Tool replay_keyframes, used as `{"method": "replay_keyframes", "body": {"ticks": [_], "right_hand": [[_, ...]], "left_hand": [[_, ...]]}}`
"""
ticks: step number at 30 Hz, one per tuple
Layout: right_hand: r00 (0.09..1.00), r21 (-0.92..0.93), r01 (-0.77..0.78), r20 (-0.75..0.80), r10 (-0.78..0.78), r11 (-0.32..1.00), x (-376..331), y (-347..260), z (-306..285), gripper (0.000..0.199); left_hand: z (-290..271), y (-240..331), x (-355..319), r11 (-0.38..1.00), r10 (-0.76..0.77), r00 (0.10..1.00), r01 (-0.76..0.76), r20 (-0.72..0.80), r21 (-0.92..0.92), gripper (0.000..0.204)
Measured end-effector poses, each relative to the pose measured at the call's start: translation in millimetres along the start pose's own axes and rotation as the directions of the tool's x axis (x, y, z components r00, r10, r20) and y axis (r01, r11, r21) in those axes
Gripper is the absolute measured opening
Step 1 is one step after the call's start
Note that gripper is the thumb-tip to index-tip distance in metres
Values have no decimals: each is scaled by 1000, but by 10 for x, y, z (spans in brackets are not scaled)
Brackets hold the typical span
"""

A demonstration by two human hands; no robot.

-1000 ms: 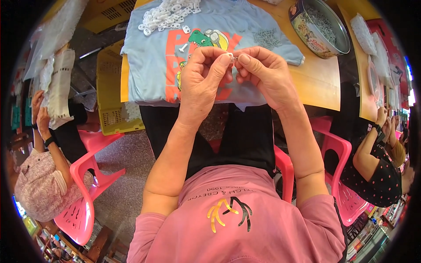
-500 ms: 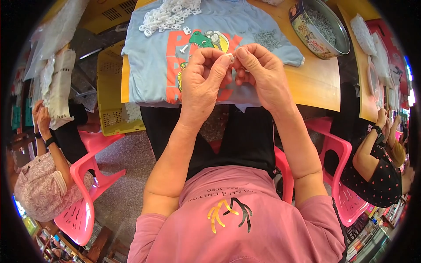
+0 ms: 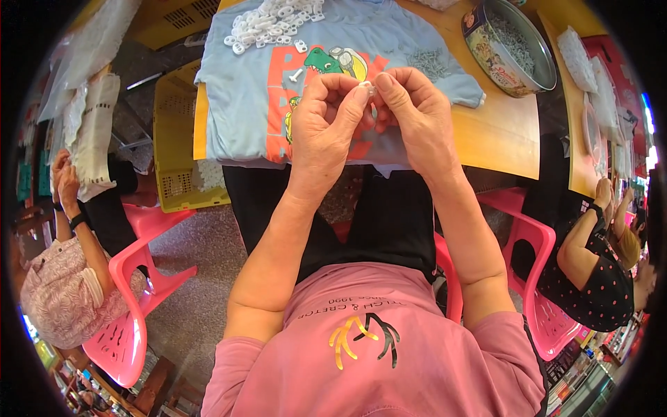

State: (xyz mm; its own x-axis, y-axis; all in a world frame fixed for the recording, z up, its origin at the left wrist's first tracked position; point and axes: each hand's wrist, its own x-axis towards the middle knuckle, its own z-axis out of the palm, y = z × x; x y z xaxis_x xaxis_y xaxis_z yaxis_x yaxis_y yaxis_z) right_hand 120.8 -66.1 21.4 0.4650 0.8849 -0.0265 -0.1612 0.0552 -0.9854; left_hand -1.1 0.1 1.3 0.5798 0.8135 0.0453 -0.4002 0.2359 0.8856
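Tipped a touch more upright with the right hand (image 3: 420, 115) since a second ago, and brought in nearer to the left hand (image 3: 323, 125) at the wrist. Reaching forward with both, palms turned inward, thumbs on top, fingers curled beneath. Clamped on a small white piece (image 3: 366, 87) with the left thumb and forefinger; right up beside it with the right fingertips, too hidden to tell whether pinching or merely touching. Looking pale and tiny, mostly covered by fingertips, held above the blue shirt (image 3: 236, 104) on the tabletop (image 3: 511, 128), apart from the heap of white pieces (image 3: 274, 24).
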Motion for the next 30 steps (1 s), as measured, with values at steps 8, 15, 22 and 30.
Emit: {"method": "replay_keyframes", "body": {"ticks": [8,15,22,30], "right_hand": [[998,-121,38,-35,-42,992,16,54,38,21],[977,-293,169,-74,-198,941,24,64,105,19],[974,-300,179,-79,-211,937,50,82,156,20],[970,-366,170,-104,-221,915,59,66,124,21]], "left_hand": [[29,3,-9,1000,16,999,-15,-48,20,11],[29,-91,-11,995,91,991,-86,-99,50,9],[35,-121,-13,990,128,983,-120,-134,69,9],[74,-13,8,994,63,991,-51,-115,100,11]]}}
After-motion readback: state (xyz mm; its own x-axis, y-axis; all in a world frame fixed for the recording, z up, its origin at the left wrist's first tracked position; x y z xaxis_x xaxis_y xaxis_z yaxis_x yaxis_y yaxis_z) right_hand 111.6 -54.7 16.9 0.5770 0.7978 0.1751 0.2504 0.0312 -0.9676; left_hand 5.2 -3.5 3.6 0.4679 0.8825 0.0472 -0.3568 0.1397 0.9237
